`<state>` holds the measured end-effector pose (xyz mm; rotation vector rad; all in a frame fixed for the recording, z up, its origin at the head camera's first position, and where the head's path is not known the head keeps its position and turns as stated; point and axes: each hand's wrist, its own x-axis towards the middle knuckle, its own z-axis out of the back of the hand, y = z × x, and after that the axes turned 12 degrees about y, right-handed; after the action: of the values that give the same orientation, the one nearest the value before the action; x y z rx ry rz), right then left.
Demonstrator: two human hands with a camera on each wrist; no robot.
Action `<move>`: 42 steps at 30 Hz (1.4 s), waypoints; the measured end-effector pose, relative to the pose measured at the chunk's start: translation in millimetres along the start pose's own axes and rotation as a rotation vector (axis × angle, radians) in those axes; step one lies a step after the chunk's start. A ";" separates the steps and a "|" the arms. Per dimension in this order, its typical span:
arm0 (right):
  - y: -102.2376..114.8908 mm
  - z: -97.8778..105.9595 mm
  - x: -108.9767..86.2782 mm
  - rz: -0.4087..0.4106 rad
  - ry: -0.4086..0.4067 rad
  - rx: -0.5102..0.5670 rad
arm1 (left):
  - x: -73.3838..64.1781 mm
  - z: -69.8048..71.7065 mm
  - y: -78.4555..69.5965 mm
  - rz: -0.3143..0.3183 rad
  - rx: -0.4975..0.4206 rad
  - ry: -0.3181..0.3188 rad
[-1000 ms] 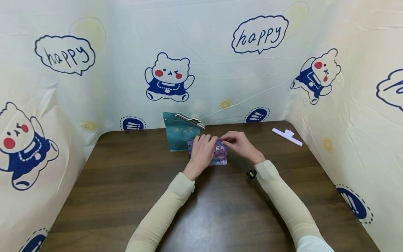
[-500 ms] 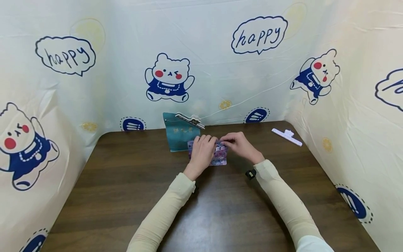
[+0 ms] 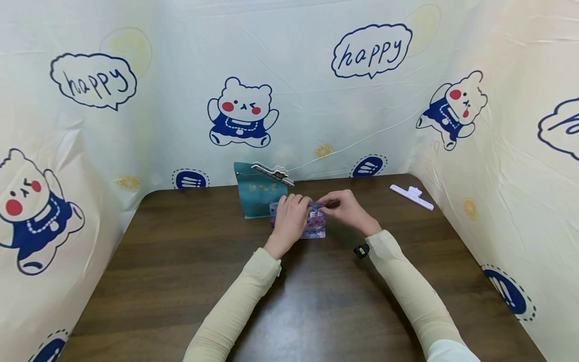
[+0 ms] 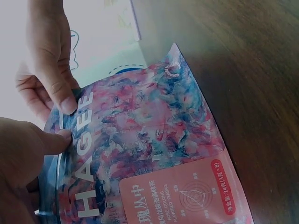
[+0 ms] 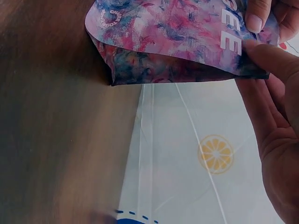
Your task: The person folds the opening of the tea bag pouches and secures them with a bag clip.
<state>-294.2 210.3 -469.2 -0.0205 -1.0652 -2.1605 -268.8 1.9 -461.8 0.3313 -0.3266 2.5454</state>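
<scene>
A pink, purple and blue tea bag pouch (image 4: 140, 121) stands on the brown table, its front printed with large white letters and a pink label. My left hand (image 3: 291, 218) lies across its front and grips the top edge, the thumb (image 4: 58, 141) pressed just above the lettering. At the pouch's upper right corner, my right hand (image 3: 346, 210) pinches the top strip between thumb and fingers. The right wrist view shows the folded side (image 5: 163, 67) of the pouch and both thumbs close together near its top. Part of the pouch's front is hidden behind the left hand in the head view.
Behind and left of the pouch stands a teal bag (image 3: 260, 193) with a black-and-white clip (image 3: 273, 173) across its top corner. A white sealing clip (image 3: 412, 196) lies at the table's back right. Printed cloth (image 3: 307, 100) encloses the table's back and sides.
Both hands stay at the pouch's top edge, with only a slight shift of the right fingers at the corner. The teal bag and the clips have not moved.
</scene>
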 end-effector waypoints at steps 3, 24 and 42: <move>2.4 -0.9 0.1 0.021 -0.002 -0.025 | -0.2 0.6 0.6 -0.001 -0.001 -0.006; 4.3 -12.9 0.5 0.137 -0.067 -0.140 | -2.6 -1.3 7.2 -0.068 0.026 -0.050; 12.7 -17.2 -11.3 0.102 0.000 -0.268 | -3.6 1.8 9.6 -0.086 0.021 -0.013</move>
<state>-273.3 199.9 -475.3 -0.1938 -0.7516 -2.1940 -270.8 -8.3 -462.7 0.3616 -0.2846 2.4648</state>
